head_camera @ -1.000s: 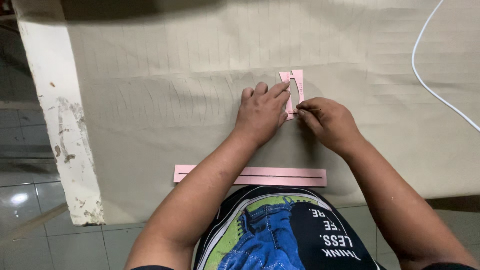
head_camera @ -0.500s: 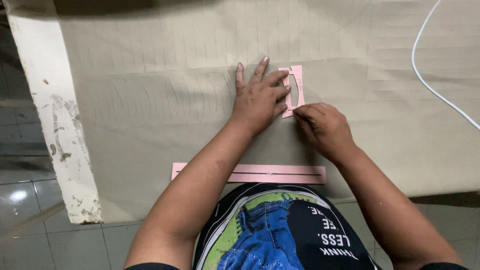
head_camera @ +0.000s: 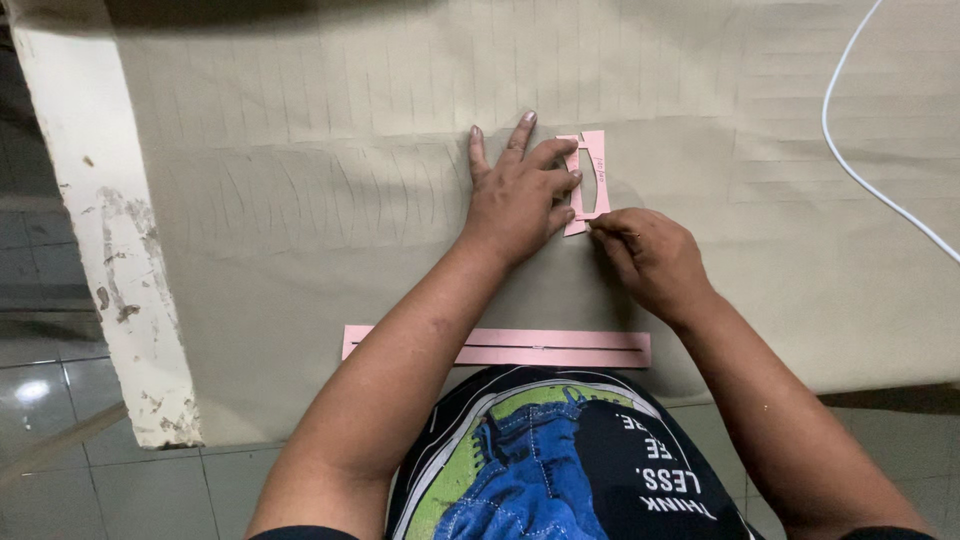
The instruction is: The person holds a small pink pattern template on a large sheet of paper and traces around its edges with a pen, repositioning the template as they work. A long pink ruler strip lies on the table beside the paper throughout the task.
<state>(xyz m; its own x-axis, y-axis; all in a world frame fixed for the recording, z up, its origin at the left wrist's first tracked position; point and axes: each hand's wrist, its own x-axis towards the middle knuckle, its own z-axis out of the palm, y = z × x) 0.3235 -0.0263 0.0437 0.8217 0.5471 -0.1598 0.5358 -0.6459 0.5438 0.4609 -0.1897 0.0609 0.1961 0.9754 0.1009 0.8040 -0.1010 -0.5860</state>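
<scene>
A small pink template with a long cut-out slot lies on beige fabric spread over the table. My left hand lies flat on the fabric with fingers spread, and its fingertips press on the template's left edge. My right hand is pinched around a thin marking tool, of which only a sliver shows. Its tip touches the fabric at the template's lower end. A long pink strip lies along the near edge of the fabric, partly under my left forearm.
Faint drawn lines cover the fabric. A white cable curves across its far right. A worn white table edge runs down the left, with grey floor tiles beyond it.
My left hand has spread its fingers flat and moved slightly left on the template. My right hand has slid from the template's right side down to its lower end.
</scene>
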